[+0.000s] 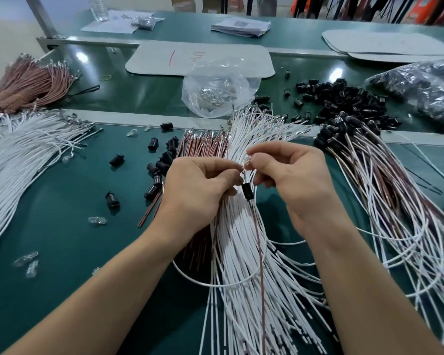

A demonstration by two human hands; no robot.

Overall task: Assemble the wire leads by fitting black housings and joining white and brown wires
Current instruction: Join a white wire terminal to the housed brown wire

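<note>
surface (62, 226): green, and it carries all the stock.
white wires (241, 265): the main bundle runs toward the person, passing under both hands. A second heap lies at the far left.
finished leads (385, 201): a fanned pile on the right of white and brown strands with black ends. I judge these already done.
black housings (344, 98): a heap beyond the finished leads, with a few loose ones beside the left hand.
brown wires (203, 144): a flat row just left of the white bundle, touching it.
left hand (198, 185): the grip is clenched in a pinch on the top end of the brown wire (259, 239), which hangs down over the bundle.
right hand (292, 175): the grip pinches a small clear part (246, 160) at its fingertips, meeting the left hand's pinch. The part is too small to identify.
threaded housing (247, 191): it sits on the held wire just below the two pinches, held up over the white bundle.
step in hand: probably joining the wire ends at the clear part, with the housing already slipped on.
next move: seat the ends fully, keeping the left pinch steady. Then slide the housing up over the joint without bending the thin terminals.
</note>
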